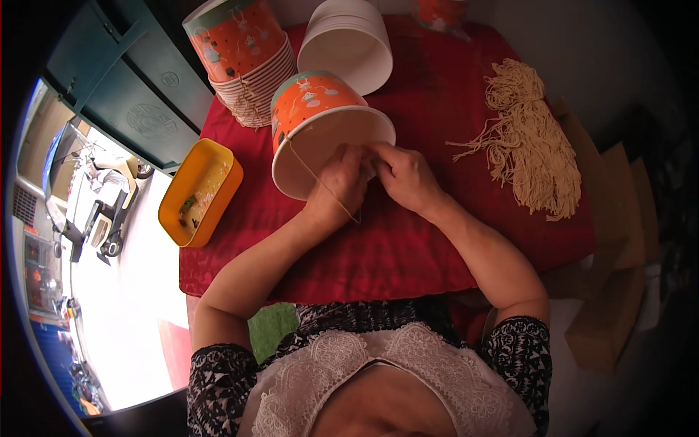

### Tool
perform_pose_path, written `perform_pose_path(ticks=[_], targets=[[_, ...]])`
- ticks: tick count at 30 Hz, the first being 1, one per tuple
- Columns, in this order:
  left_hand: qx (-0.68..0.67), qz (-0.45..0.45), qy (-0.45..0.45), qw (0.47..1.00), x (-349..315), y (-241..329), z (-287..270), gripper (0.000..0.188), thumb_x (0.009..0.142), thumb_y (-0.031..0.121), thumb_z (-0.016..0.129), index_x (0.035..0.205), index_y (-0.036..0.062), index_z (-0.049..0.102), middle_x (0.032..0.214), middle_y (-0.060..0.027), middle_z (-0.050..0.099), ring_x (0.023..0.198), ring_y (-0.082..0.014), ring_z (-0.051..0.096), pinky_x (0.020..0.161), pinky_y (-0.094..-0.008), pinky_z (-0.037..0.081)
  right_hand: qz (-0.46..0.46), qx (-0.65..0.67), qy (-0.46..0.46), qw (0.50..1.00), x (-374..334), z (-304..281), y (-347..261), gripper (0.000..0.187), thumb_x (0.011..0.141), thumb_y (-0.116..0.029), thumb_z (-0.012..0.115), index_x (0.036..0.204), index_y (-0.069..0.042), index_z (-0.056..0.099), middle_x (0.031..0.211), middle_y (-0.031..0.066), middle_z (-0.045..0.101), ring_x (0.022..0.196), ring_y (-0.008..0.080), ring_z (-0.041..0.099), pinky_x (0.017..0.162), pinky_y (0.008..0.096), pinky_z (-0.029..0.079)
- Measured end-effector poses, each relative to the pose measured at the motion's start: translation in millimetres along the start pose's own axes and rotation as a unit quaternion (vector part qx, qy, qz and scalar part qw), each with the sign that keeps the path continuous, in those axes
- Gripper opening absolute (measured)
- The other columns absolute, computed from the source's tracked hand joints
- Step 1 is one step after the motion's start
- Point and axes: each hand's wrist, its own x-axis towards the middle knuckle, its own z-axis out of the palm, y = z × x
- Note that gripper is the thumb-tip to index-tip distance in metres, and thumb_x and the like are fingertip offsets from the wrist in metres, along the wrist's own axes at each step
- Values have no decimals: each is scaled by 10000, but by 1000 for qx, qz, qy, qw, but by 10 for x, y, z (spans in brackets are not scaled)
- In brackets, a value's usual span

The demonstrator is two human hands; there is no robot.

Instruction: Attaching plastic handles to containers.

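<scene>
Place: small workroom, home or shop unclear | bench [393, 251]: red-clothed | bench's far left: stacked paper buckets [244, 54] | bench's right: cord bundle [535, 146] | left of bench: teal door [145, 80], bright outdoor opening, scooter [109, 215] outside | right of bench: cardboard [604, 320]

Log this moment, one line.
left hand, right hand: together at orange-patterned round paper bucket rim | thin beige string: from rim over left hand

Before me, the counter [429, 255] wears a wrinkled dark-red cloth [448, 87]. On it I have a yellow plastic tub [220, 204] at left, orange-printed stacked paper buckets [244, 62] upper left, white nested buckets [346, 51] top centre, cream cords [535, 138] at right.
</scene>
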Motion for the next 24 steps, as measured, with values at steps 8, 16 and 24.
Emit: perform_pose_path(ticks=[8,16,24], targets=[[39,3,-12,999,-26,-86,23,152,815,-2,578,942,-16,493,812,-235,603,712,-421,623,597,-481,513,-15,-1,12,1000,-1,-8,31,258,869,35,536,1111,27,622,963,221,680,878,324,693,741,361,558],[44,12,-4,999,-52,-86,28,165,838,33,651,918,32,507,782,-178,639,734,-381,658,607,-445,520,-9,48,-23,999,5,-64,83,225,887,26,536,1093,31,628,969,212,683,907,309,691,758,355,552],[51,39,-7,998,-62,-92,21,192,853,78,657,937,25,493,769,-190,635,690,-393,646,573,-459,513,-4,64,-69,996,14,-145,32,141,870,8,564,997,28,623,898,181,681,863,298,684,745,353,539]])
